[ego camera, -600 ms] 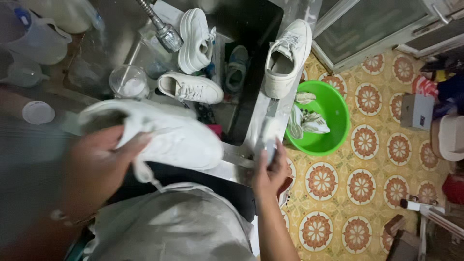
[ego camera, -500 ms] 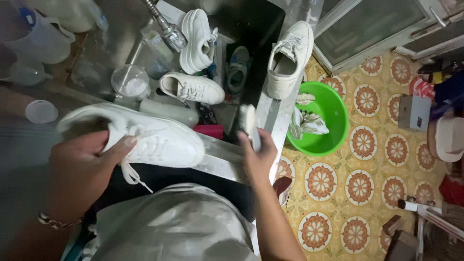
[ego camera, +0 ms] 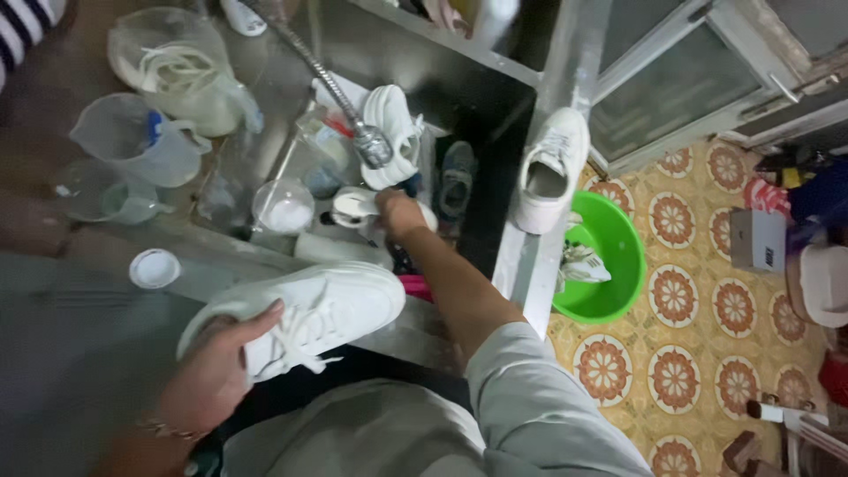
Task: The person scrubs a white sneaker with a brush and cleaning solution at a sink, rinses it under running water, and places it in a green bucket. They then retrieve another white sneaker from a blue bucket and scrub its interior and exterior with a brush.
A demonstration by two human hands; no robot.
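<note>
My left hand (ego camera: 216,371) grips a white lace-up sneaker (ego camera: 309,314) by its heel side and holds it level over the counter edge, close to my body. My right hand (ego camera: 399,212) is stretched out into the dark sink (ego camera: 477,97) and rests on another white sneaker (ego camera: 353,207) lying there. Its fingers are curled downward, and what they hold is hidden. A third white sneaker (ego camera: 393,124) stands on edge just behind it, under the metal tap hose (ego camera: 367,141).
A white sneaker (ego camera: 552,172) stands on the metal ledge right of the sink. Below it, a green basin (ego camera: 618,230) on the patterned floor holds another shoe. Plastic jugs (ego camera: 132,146), a cup of white powder (ego camera: 283,209), a white lid (ego camera: 155,268) and a bag of laces (ego camera: 181,66) crowd the left counter.
My right hand, which held a white brush near the counter edge, has reached forward into the sink onto the lying sneaker. The left hand keeps its sneaker. The view has tilted further away.
</note>
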